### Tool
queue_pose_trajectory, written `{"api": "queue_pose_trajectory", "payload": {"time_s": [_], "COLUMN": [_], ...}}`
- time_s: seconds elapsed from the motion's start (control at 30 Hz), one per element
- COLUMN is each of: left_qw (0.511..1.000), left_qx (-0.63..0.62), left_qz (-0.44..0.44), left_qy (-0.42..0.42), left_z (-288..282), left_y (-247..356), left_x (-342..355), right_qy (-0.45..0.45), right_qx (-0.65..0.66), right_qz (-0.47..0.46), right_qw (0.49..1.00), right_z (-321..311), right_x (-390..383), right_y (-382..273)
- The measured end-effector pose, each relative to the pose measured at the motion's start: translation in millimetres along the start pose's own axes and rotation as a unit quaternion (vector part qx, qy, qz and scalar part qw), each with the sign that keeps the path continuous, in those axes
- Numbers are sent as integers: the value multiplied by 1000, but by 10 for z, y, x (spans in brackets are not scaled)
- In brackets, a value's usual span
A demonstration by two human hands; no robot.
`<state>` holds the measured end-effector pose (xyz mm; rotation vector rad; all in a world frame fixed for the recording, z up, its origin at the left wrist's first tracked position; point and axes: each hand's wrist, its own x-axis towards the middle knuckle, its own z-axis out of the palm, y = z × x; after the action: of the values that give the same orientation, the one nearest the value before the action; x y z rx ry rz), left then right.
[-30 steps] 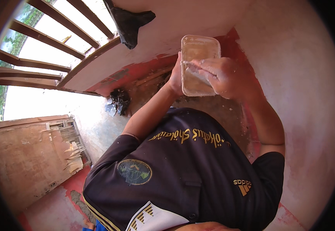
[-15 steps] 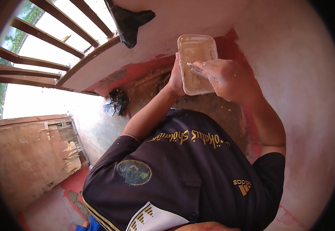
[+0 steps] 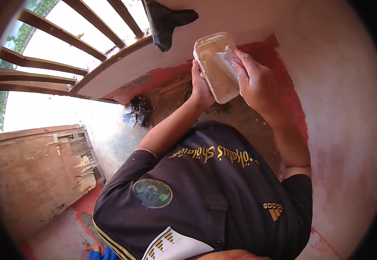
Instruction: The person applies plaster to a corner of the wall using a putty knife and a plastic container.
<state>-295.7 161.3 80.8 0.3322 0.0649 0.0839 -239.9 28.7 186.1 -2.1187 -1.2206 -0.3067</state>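
My left hand point(image 3: 200, 86) is closed on the side of a pale plastic tub point(image 3: 210, 45), smeared with beige paste and tilted in front of me. My right hand point(image 3: 258, 82), spotted with paste, grips a scraper whose pale flat blade point(image 3: 227, 65) lies against the tub's inside. The handle is mostly hidden by my fingers.
A barred window frame point(image 3: 58, 34) fills the upper left, with black plastic point(image 3: 167, 21) beside it. A peeling board point(image 3: 32, 173) stands lower left. Dark scraps point(image 3: 138, 112) lie below the window. Another person's hand and blue sleeve point(image 3: 94, 251) show at the bottom. A pink wall point(image 3: 340, 130) rises right.
The tub has tilted, its top swinging left and upward. My right hand has moved upward with the scraper, whose blade now shows more broadly.
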Motion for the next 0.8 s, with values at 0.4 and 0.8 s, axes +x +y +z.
{"api": "queue_pose_trajectory", "payload": {"time_s": [0.4,0.8], "left_qw": [998,997], "left_qx": [17,-2], "left_qz": [41,-45], "left_qy": [33,-56], "left_z": [-261,-518], "left_y": [707,1187], "left_x": [81,69], "right_qy": [67,93], "right_qx": [41,225], "right_qz": [73,294], "right_qw": [994,924], "right_z": [723,1091], "right_x": [436,539], "right_y": [-588,-705]}}
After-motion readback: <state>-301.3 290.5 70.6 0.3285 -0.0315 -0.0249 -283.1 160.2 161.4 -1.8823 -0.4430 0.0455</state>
